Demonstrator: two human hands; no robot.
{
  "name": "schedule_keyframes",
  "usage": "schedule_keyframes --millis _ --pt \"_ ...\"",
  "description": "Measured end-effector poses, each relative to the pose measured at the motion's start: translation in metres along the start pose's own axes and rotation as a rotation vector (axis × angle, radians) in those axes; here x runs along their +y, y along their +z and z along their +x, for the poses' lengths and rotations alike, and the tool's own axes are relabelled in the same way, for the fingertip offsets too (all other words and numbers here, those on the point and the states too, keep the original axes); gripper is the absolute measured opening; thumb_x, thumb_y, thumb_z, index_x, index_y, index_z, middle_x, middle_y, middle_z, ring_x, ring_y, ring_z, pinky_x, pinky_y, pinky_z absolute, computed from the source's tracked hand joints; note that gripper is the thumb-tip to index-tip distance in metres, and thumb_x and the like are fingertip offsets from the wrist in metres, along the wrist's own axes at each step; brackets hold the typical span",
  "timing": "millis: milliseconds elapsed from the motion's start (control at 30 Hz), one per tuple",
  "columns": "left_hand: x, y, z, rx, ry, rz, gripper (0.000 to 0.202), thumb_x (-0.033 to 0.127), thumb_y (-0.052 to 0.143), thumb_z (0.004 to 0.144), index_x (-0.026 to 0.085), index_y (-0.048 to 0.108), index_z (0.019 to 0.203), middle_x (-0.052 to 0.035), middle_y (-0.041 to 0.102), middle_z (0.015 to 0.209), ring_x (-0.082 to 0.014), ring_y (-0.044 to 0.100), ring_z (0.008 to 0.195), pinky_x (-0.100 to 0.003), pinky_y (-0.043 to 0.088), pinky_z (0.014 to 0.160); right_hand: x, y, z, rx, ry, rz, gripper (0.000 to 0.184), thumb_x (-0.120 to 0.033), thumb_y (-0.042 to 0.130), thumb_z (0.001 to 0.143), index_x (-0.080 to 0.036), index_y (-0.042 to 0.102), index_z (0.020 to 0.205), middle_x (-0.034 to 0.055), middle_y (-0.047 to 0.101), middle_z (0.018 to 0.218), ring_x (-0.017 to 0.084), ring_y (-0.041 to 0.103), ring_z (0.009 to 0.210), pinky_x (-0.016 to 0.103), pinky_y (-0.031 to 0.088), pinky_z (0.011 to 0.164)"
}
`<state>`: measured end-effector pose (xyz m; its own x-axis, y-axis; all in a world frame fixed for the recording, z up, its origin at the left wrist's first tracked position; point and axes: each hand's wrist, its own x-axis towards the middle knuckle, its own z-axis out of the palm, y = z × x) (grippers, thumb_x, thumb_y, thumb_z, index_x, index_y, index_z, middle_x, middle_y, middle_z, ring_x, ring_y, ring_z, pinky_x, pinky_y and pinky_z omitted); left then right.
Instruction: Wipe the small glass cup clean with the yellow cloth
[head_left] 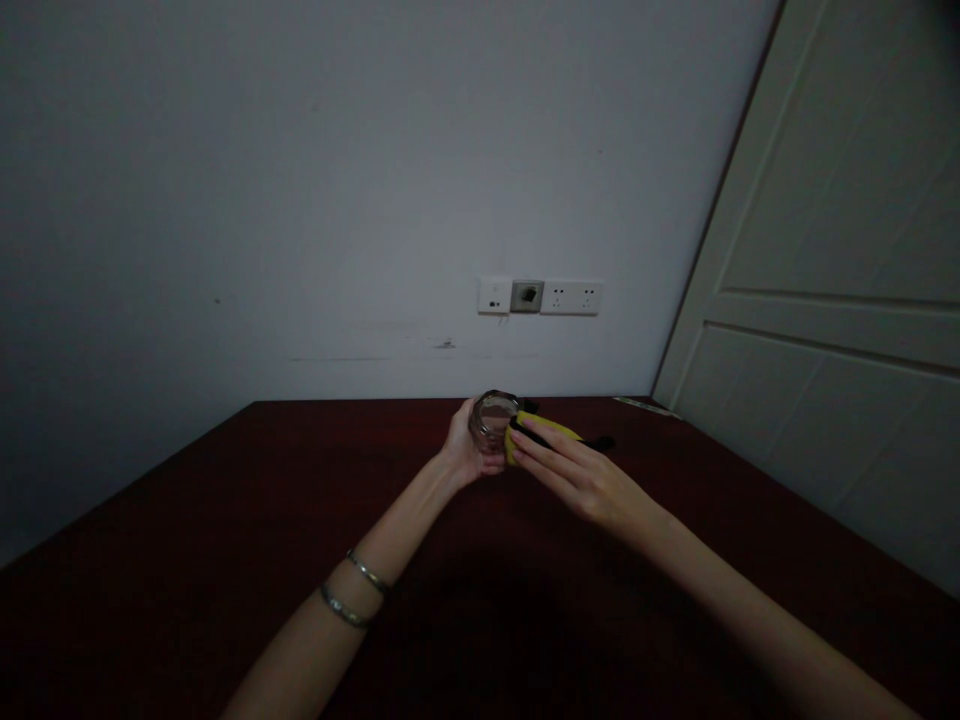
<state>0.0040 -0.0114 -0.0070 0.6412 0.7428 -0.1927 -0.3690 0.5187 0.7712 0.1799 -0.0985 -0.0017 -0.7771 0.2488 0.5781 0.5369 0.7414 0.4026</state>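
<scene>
My left hand (463, 447) is wrapped round the left side and underside of a clear glass jar (489, 436), its round mouth facing up and toward me. My right hand (589, 477) is closed on a yellow cloth (551, 427) with black parts, pressing it against the jar's right side. The fingers of the right hand lie over the cloth and cover some of it. A dark end of the cloth sticks out to the right, beyond the knuckles. Both hands are over the far part of the dark red table (360, 440).
Behind the table rises a pale wall with a row of sockets (571, 297) and a grey outlet plate (527, 296). A white panelled door (840, 330) stands along the right side. A thin pale strip (646, 407) lies at the table's far right corner.
</scene>
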Motion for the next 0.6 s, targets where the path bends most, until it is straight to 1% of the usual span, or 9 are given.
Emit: schedule_keyframes --millis 100,233,300,400,500,567,600 --pt "0.001 -0.006 0.0 -0.07 0.023 0.002 0.058 0.059 0.025 0.082 0.013 0.058 0.069 -0.0045 0.05 0.046 -0.0103 0.032 0.027 -0.019 0.016 0.029 0.006 0.002 -0.003 0.016 0.047 0.011 0.039 -0.007 0.04 0.091 -0.006 0.046 0.129 0.0182 0.052 0.131 0.026 0.025 0.137 0.05 0.041 0.104" --pt "-0.002 -0.013 0.003 -0.179 -0.006 0.103 0.063 0.061 0.02 0.081 0.011 0.059 0.076 -0.0127 0.061 0.058 -0.0099 0.034 0.028 -0.021 0.019 0.029 0.015 0.004 -0.002 0.098 0.117 0.026 0.043 -0.007 0.038 0.091 -0.011 0.04 0.134 0.0164 0.051 0.133 0.025 0.027 0.137 0.05 0.042 0.103" --pt "-0.004 -0.014 0.006 -0.208 -0.014 0.161 0.068 0.063 0.016 0.08 0.011 0.059 0.074 -0.0147 0.063 0.06 -0.0098 0.034 0.027 -0.022 0.019 0.028 0.017 0.005 0.004 0.145 0.146 0.029 0.046 -0.004 0.036 0.09 -0.012 0.038 0.136 0.0159 0.049 0.135 0.025 0.026 0.137 0.05 0.042 0.103" --pt "-0.01 -0.013 0.01 -0.172 0.001 0.232 0.07 0.066 0.014 0.08 0.013 0.057 0.063 -0.0125 0.059 0.052 -0.0107 0.034 0.026 -0.023 0.017 0.027 0.015 0.008 0.019 0.169 0.111 0.04 0.045 -0.002 0.036 0.089 -0.008 0.042 0.133 0.0172 0.05 0.134 0.025 0.027 0.137 0.05 0.042 0.103" --pt "-0.015 -0.01 0.011 -0.07 0.029 0.246 0.069 0.07 0.013 0.078 0.017 0.05 0.053 -0.0053 0.046 0.039 -0.0107 0.031 0.026 -0.022 0.016 0.027 0.013 0.014 0.032 0.146 0.053 0.065 0.04 -0.005 0.039 0.089 -0.006 0.046 0.128 0.0184 0.053 0.13 0.025 0.03 0.136 0.049 0.043 0.103" --pt "-0.016 -0.008 0.01 -0.026 0.056 0.239 0.068 0.072 0.013 0.078 0.019 0.044 0.048 -0.0023 0.037 0.035 -0.0095 0.028 0.027 -0.022 0.015 0.028 0.014 0.02 0.036 0.15 0.056 0.085 0.041 -0.006 0.04 0.089 -0.007 0.046 0.129 0.0178 0.053 0.13 0.025 0.031 0.135 0.05 0.042 0.102" --pt "-0.016 -0.007 0.01 -0.021 0.073 0.242 0.068 0.072 0.014 0.078 0.019 0.043 0.047 -0.0021 0.036 0.034 -0.0089 0.027 0.026 -0.021 0.014 0.029 0.016 0.023 0.035 0.16 0.067 0.098 0.042 -0.006 0.04 0.088 -0.008 0.045 0.13 0.0178 0.052 0.131 0.025 0.031 0.135 0.05 0.042 0.103"
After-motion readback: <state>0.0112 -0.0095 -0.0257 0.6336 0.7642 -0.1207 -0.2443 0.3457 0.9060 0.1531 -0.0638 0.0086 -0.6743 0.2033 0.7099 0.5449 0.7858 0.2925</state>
